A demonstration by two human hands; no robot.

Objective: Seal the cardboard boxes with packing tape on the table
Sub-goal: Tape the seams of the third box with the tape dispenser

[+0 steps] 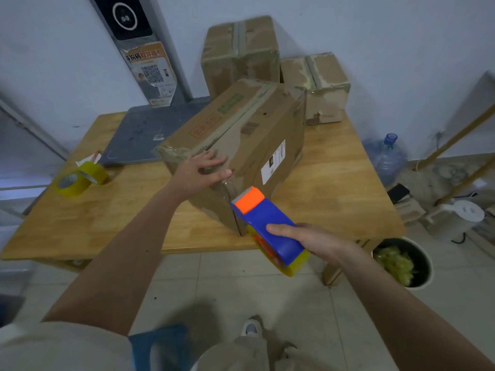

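Observation:
A long cardboard box (257,135) lies across the wooden table (334,188), its near end toward me. My left hand (199,171) presses flat on the near top edge of the box, fingers spread over the seam. My right hand (310,241) grips a blue and orange tape dispenser (270,226) holding a yellowish roll. The dispenser's orange head sits close against the lower part of the box's near end. Clear tape seems to run down that end face. Two other cardboard boxes, a tall one (238,54) and a small one (321,87), stand taped at the back of the table.
Two yellowish tape rolls (80,178) lie at the table's left side. A grey mat (144,132) covers the back left. On the floor to the right are a water jug (387,156), a white kettle (460,218) and a bin (404,261) with tape scraps.

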